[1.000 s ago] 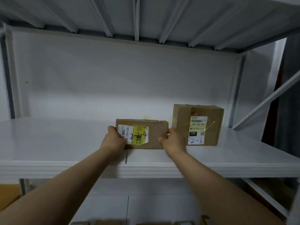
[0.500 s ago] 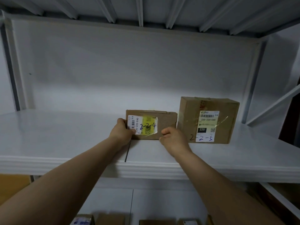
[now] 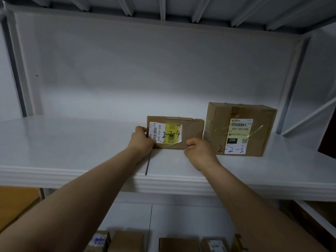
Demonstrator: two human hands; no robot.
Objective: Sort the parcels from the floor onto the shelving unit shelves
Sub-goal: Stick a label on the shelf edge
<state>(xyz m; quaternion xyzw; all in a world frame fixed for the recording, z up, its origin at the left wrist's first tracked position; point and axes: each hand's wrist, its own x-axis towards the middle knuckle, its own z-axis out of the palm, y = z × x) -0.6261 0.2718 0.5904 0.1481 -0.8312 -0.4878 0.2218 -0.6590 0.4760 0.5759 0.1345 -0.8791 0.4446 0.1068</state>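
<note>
Parcel marked 2-2-4 (image 3: 185, 131) stands on the shelf (image 3: 72, 142) between both hands. Left hand (image 3: 142, 140) grips its left end, thumb on the front label (image 3: 164, 132). Right hand (image 3: 199, 150) sits curled against the lower right corner; I cannot tell whether it actually holds the parcel. Just right of that hand stands a taller parcel marked 2-2-5 (image 3: 240, 130).

White shelving unit (image 3: 76, 176) in dim, cool light.
Behind the shelf board (image 3: 72, 142) stands a plain white back panel (image 3: 145, 70), brightest just above the board; over it run the ribs (image 3: 162, 8) of the next level up. A grey upright (image 3: 19, 70) rises at the board's left end, a slanting brace (image 3: 309, 118) at its right end. A dark seam (image 3: 148, 164) splits the board near its middle. Below the board is a lower white panel (image 3: 127, 215), and under its left end an orange-brown surface (image 3: 16, 202).
</note>
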